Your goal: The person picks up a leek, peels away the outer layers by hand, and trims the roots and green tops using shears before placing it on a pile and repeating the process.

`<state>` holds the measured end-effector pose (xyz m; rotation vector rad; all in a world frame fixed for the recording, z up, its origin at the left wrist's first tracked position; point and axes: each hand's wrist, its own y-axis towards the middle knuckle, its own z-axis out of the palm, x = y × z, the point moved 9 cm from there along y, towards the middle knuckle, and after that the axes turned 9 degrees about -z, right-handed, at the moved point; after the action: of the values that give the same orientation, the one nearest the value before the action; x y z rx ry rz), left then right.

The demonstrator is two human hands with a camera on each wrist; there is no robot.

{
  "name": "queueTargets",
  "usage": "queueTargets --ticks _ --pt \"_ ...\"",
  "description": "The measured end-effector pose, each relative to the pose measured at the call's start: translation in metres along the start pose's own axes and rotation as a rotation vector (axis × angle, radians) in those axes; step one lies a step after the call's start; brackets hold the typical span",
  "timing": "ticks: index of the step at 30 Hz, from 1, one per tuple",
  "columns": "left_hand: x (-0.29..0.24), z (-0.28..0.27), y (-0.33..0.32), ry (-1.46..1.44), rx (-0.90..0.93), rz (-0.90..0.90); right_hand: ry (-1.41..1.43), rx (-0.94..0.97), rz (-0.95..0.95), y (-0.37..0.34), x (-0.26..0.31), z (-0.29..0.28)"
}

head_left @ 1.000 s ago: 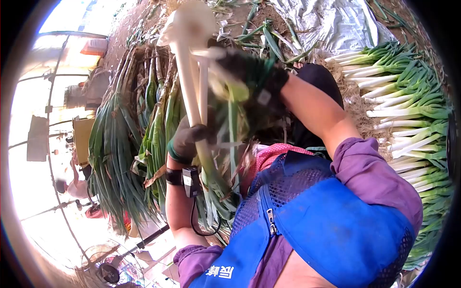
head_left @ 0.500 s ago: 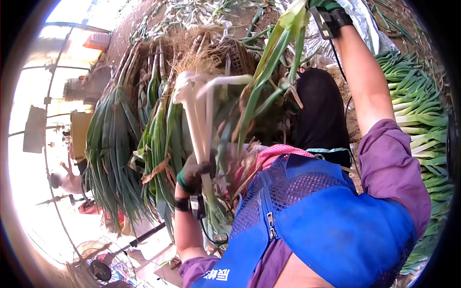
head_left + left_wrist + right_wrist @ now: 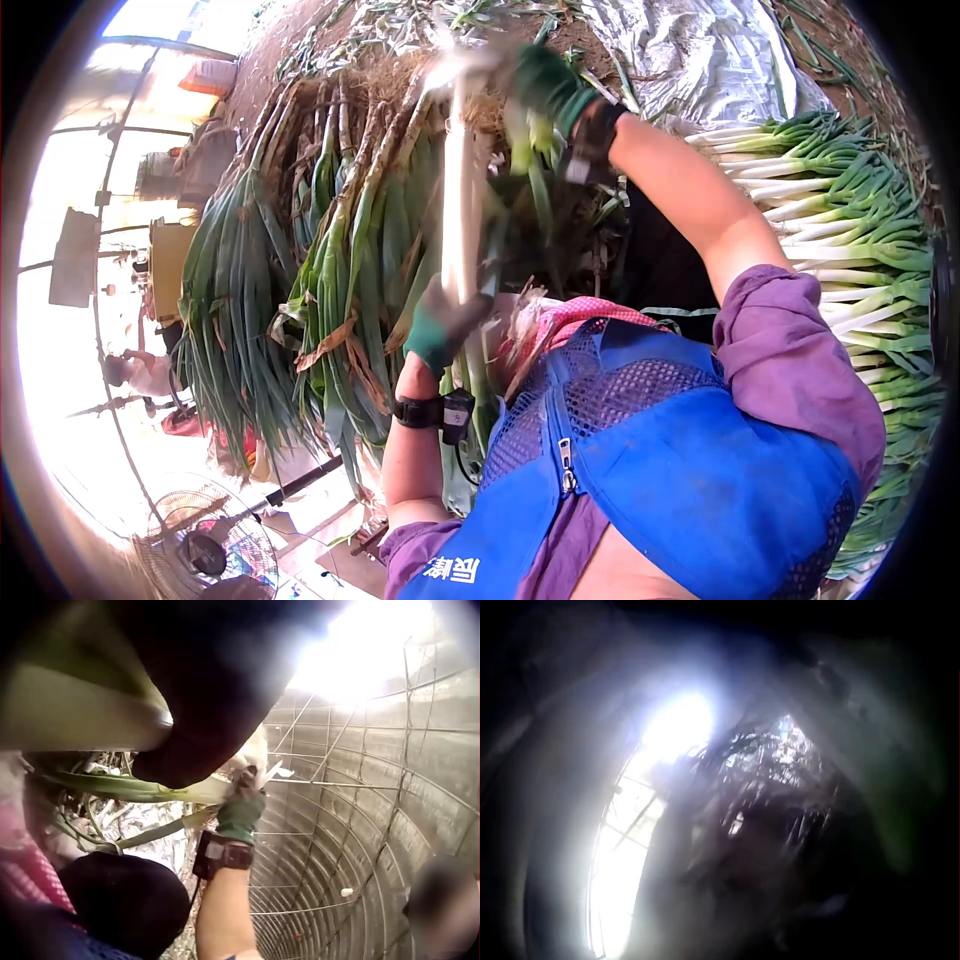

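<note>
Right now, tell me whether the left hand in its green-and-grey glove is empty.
No: the left hand grips at least one long white leek stalk in the head view.

Pale leek stalk point(image 3: 460, 205), held in left hand point(image 3: 445, 322), blurred far end near right hand point(image 3: 550, 85)

Right wrist: dark, blurred | left: bright opening point(image 3: 619, 900) crossed by thin bars point(image 3: 636, 823) | right: dim greenish shape point(image 3: 885, 765), unclear

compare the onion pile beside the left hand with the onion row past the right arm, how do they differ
The pile has brown, dry-skinned stalks, while the row shows clean white ones. In the head view, the pile's leaves run toward the bottom, the row's toward the right edge. Both have green leaves.
</note>
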<state>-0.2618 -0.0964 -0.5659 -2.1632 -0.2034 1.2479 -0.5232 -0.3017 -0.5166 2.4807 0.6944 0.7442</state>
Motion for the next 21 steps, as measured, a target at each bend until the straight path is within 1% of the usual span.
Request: queueTargets --ticks 1,2,3,4,6,7,8,10,11,13,15,16,17,18,19,20,21 --pt "-0.006 0.002 -0.007 -0.027 0.042 0.002 0.035 -0.11 0.14 -0.001 -0.044 -0.015" --pt "-0.008 0.002 -0.011 -0.048 0.083 0.002 0.173 -0.26 0.216 -0.002 -0.064 -0.035" --pt "0.006 -0.004 -0.007 -0.092 0.083 -0.004 0.34 -0.44 0.265 -0.005 -0.072 -0.053" --pt "0.006 -0.006 -0.006 -0.119 0.088 -0.008 0.542 -0.686 0.259 -0.012 -0.053 -0.081" --pt "0.001 -0.007 -0.001 -0.169 0.107 -0.006 0.179 -0.268 0.26 -0.019 0.009 -0.061" --pt "-0.001 -0.007 0.002 -0.18 0.136 0.007 -0.002 -0.058 0.255 -0.018 0.024 -0.046" --pt "-0.003 -0.003 0.003 -0.181 0.159 0.004 0.558 -0.176 -0.016 -0.011 0.045 -0.025" --pt "-0.008 0.002 0.004 -0.179 0.2 -0.005 1.001 0.055 0.1 -0.023 0.076 0.01" --pt "-0.003 0.003 0.007 -0.163 0.212 -0.008 0.809 0.017 0.142 -0.024 0.069 0.033" --pt "0.007 0.0 0.011 -0.126 0.227 -0.016 0.541 0.02 0.165 -0.019 0.069 0.04" --pt "0.009 -0.008 0.002 -0.164 0.183 -0.018 0.381 0.105 0.132 -0.016 0.053 0.031" --pt "0.005 -0.01 -0.005 -0.187 0.165 -0.018 0.103 0.056 0.078 -0.012 0.028 0.031" --pt "0.0 -0.015 -0.012 -0.14 0.168 -0.032 0.076 -0.027 0.116 -0.01 0.0 0.02" --pt "0.011 -0.03 -0.014 -0.214 0.102 -0.044 0.206 -0.161 0.206 -0.011 -0.033 -0.003" --pt "0.007 -0.044 -0.017 -0.209 0.065 -0.005 0.413 -0.31 0.295 -0.015 -0.063 -0.022" --pt "0.0 -0.061 -0.018 -0.208 0.026 0.024 0.685 -0.429 0.357 -0.019 -0.081 -0.039" --pt "-0.007 -0.075 -0.015 -0.288 0.024 0.096 0.924 -0.369 0.569 -0.025 -0.085 -0.032"
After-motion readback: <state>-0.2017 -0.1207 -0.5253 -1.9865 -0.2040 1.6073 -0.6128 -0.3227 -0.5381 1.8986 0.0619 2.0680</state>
